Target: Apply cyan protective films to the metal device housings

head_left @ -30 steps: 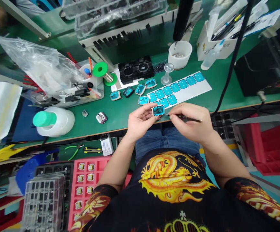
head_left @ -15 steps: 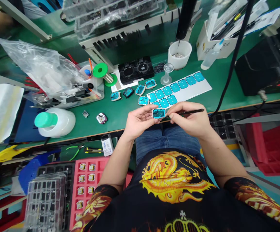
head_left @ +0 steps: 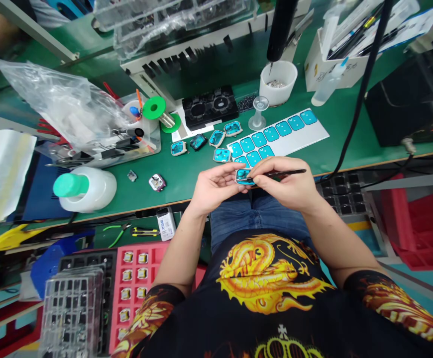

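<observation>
My left hand (head_left: 215, 188) pinches a small watch case (head_left: 240, 182) by its left side, just over the bench's front edge. A bright blue film covers the face of the case. My right hand (head_left: 284, 183) grips dark tweezers (head_left: 289, 173) like a pen, and their tip lies over the case. The right fingers hide the case's right part. Beyond my hands lies a white sheet of blue rounded stickers (head_left: 283, 129). Several more cases with blue faces, among them a silver one (head_left: 222, 155) and a black one (head_left: 198, 142), rest left of the sheet.
A white bottle with a green cap (head_left: 89, 189) and a purple-edged case (head_left: 157, 182) stand to the left. Behind are a solder spool (head_left: 154, 107), a white cup (head_left: 278, 82) and a clear stand (head_left: 259, 114). A black cable (head_left: 362, 92) hangs at right. A pink tray (head_left: 157, 256) sits below.
My right hand has moved left with the tweezers, so the tip now reaches over the case's face instead of its right edge. My left hand stays almost in place.
</observation>
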Motion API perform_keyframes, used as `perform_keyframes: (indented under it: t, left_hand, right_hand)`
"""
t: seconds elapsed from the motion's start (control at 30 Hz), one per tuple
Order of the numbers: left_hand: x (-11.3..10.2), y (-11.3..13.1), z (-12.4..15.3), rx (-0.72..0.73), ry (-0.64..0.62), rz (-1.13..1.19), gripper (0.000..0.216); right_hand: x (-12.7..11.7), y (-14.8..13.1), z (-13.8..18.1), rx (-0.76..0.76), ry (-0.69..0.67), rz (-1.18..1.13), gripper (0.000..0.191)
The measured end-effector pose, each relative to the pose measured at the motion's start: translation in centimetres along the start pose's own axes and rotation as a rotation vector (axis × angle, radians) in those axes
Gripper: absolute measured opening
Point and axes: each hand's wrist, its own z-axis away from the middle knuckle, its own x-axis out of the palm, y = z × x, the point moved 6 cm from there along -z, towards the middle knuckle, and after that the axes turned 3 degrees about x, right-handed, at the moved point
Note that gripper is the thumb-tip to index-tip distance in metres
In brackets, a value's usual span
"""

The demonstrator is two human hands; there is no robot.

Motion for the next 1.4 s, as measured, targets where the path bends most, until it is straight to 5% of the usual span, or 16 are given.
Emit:
perform_keyframes:
  t: [0.4, 0.57, 1.07, 1.4]
  left_hand:
    - [0.1, 0.2, 0.0, -0.006, -0.007, 0.015, 0.053]
    - [0.3, 0.3, 0.0, -0.004, -0.025, 0.029, 0.051]
    - [0.5, 0.3, 0.0, -0.017, -0.010, 0.026, 0.051]
    - [0.8, 0.6, -0.1, 0.004, 0.026, -0.015, 0.050]
  right_hand:
    - [-0.9, 0.0, -0.5, -0.158, 0.117, 0.065, 0.009]
    - [-0.7, -0.4, -0.4, -0.193, 0.053, 0.030, 0.003]
    - [-1.6, -1.8, -0.1, -0.079, -0.140, 0.073, 0.011]
    - [-3.2, -3.6, 0.1, -0.078, -0.050, 0.260, 0.018]
